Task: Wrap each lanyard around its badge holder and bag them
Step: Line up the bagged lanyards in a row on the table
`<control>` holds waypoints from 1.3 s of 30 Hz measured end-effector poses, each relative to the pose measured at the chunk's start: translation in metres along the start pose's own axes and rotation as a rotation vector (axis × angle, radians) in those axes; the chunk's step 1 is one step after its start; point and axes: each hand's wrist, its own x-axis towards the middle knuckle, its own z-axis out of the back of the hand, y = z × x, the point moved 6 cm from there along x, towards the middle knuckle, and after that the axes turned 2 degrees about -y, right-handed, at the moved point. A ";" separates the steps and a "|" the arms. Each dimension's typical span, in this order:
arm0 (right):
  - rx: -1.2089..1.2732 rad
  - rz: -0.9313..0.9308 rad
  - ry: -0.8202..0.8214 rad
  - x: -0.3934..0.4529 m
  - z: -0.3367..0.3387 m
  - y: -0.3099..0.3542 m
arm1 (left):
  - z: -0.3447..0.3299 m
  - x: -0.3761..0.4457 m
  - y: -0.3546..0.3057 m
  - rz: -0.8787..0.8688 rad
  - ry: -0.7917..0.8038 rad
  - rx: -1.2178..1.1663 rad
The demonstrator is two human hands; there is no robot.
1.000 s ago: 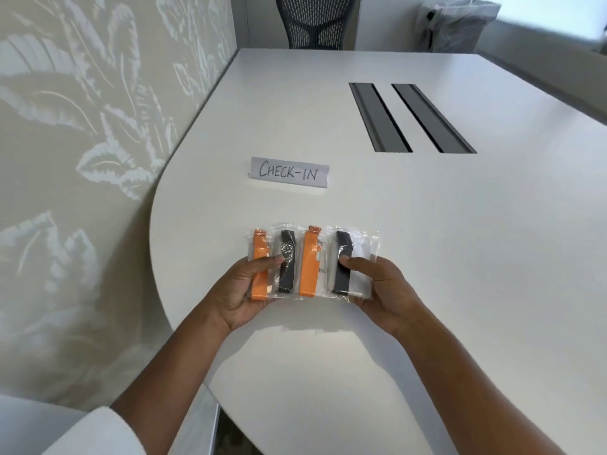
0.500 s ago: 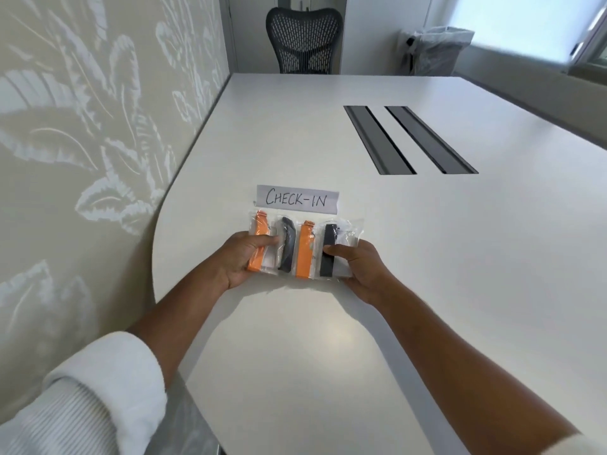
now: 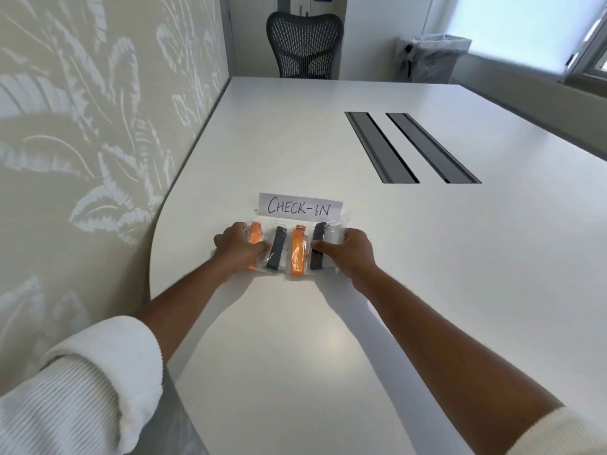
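Note:
A row of clear bags lies on the white table (image 3: 427, 257), each holding a badge holder wound with a lanyard: orange (image 3: 255, 238), black (image 3: 276, 248), orange (image 3: 297, 254), black (image 3: 318, 247). My left hand (image 3: 238, 249) grips the left end of the row, thumb on the leftmost orange bag. My right hand (image 3: 351, 252) grips the right end, thumb on the rightmost black bag. The row sits just in front of the CHECK-IN paper sign (image 3: 299, 206).
Two dark cable slots (image 3: 410, 147) run across the table's middle. A mesh office chair (image 3: 304, 44) stands at the far end. A lined bin (image 3: 430, 59) sits by the window. A leaf-patterned wall (image 3: 98, 126) borders the table's left edge.
Both hands have carried the row of bags away from me, from the table's near edge up to the CHECK-IN sign. My arms are now stretched out.

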 end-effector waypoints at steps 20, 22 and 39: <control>-0.583 0.591 -0.115 -0.061 0.011 -0.021 | -0.035 -0.081 0.000 -0.661 -0.181 0.342; -0.592 0.584 -0.085 -0.062 0.007 -0.022 | -0.037 -0.076 0.004 -0.637 -0.159 0.355; -0.603 0.540 -0.084 -0.057 0.007 -0.021 | -0.032 -0.066 -0.001 -0.631 -0.159 0.370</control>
